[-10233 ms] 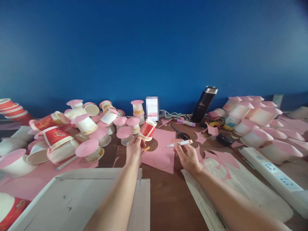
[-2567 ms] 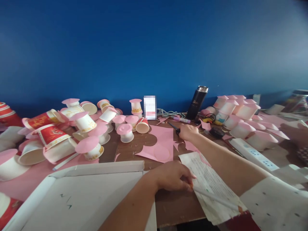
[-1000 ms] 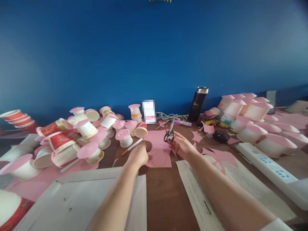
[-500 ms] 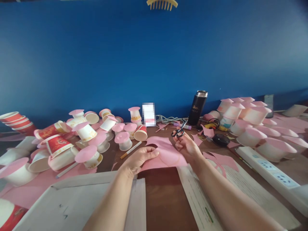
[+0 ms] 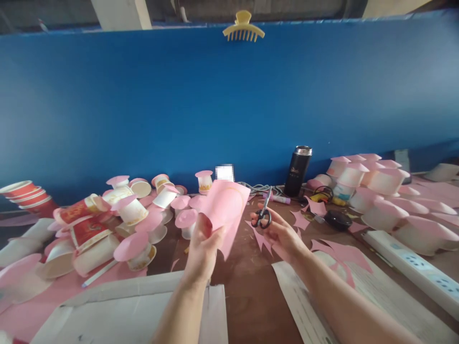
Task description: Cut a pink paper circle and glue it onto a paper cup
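A sheet of pink paper (image 5: 229,205) stands raised in my left hand (image 5: 206,246), pinched at its lower left part; a faint curved line shows on it. To the right, my right hand (image 5: 278,229) has its fingers in the handles of small black-handled scissors (image 5: 264,210), whose blades point up. Paper and scissors are apart. Below the scissors, a pointed pink scrap (image 5: 260,237) lies on the brown table (image 5: 251,296).
Paper cups with pink discs (image 5: 132,210) crowd the left; more capped cups (image 5: 387,181) stand at the right. A black bottle (image 5: 298,171), a power strip (image 5: 412,263), a black round object (image 5: 338,220) and cardboard (image 5: 118,310) are around. A yellow claw clip (image 5: 244,28) hangs on the blue partition.
My left hand has turned the pink sheet upright and lifted it. The scissors have come away from the paper's side, still in my right hand. The view has tilted up.
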Action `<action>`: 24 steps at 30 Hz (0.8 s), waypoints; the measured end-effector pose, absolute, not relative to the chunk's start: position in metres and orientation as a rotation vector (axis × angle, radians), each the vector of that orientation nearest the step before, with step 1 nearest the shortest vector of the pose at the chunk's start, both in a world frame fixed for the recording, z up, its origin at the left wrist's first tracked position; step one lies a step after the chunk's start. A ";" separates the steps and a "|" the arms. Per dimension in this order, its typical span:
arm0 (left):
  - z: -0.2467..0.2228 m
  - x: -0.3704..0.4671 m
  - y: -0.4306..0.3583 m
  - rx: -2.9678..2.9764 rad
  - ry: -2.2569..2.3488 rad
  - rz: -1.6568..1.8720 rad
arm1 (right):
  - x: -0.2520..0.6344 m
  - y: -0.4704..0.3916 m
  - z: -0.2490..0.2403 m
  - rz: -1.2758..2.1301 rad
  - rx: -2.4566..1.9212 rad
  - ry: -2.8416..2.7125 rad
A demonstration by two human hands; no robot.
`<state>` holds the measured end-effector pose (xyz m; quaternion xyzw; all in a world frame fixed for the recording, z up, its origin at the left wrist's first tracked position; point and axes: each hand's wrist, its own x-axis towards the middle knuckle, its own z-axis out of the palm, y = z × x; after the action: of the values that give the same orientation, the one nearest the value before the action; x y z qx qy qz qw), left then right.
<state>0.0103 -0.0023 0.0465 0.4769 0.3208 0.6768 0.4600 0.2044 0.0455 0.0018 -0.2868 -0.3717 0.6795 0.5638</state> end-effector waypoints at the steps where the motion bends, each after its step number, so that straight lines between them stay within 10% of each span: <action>1: 0.043 0.012 -0.002 1.190 0.849 1.611 | 0.203 0.044 0.003 1.619 -0.674 -0.894; 24: 0.011 0.009 0.016 1.201 1.573 1.671 | 0.184 0.024 0.002 1.573 -0.852 -1.483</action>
<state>0.0093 0.0161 0.0112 0.4460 0.5845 0.6208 0.2720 0.1839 0.0242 0.0018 -0.3364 -0.5857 0.6211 0.3975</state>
